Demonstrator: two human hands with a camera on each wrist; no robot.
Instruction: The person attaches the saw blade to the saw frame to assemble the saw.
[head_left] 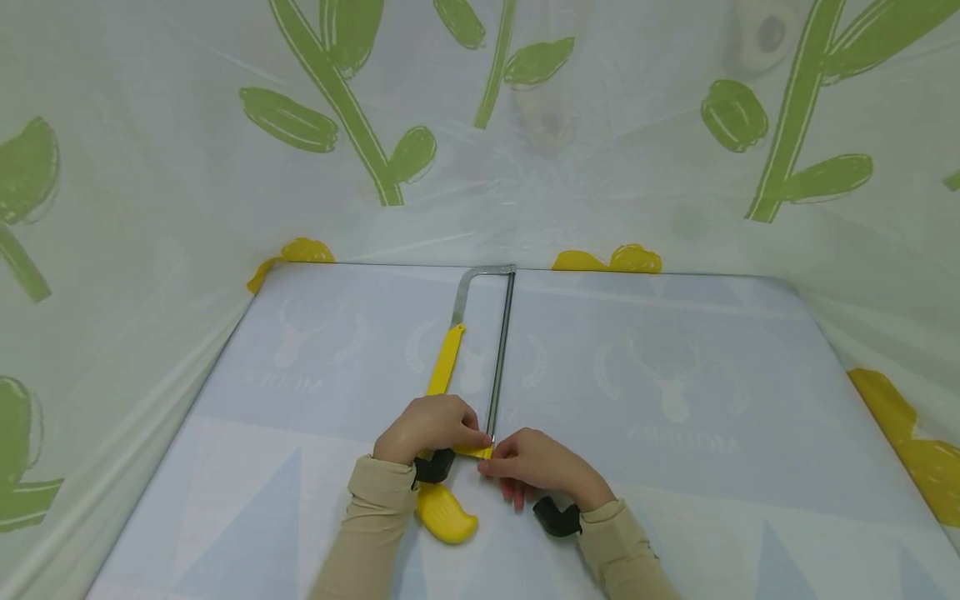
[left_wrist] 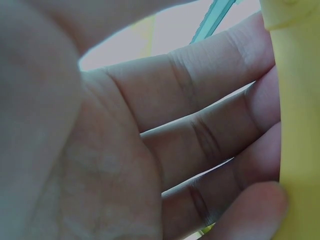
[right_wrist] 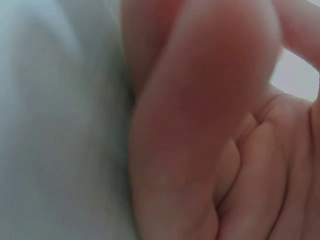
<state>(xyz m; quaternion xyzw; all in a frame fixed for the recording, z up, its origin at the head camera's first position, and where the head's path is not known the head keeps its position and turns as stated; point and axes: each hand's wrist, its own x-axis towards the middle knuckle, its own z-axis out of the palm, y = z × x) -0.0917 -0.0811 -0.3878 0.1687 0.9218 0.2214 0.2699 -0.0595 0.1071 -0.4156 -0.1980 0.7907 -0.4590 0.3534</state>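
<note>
A hacksaw (head_left: 447, 360) lies on the table, its grey front end pointing away and its curved yellow handle (head_left: 447, 515) toward me. The dark blade (head_left: 501, 358) runs along the right side of the frame. My left hand (head_left: 435, 427) lies over the yellow part of the frame, its thumb and forefinger at the blade's near end. In the left wrist view its fingers bend against the yellow handle (left_wrist: 300, 125). My right hand (head_left: 543, 462) pinches the near yellow corner of the saw between thumb and forefinger. Its other fingers (right_wrist: 195, 120) curl below, and the right wrist view hides the saw.
A pale patterned cover lies over the table (head_left: 675, 517). Around its left, back and right edges hangs a whitish curtain (head_left: 600, 192) with green leaf and yellow prints. The saw's front end reaches the back edge. Black wrist straps (head_left: 557, 517) sit on both wrists.
</note>
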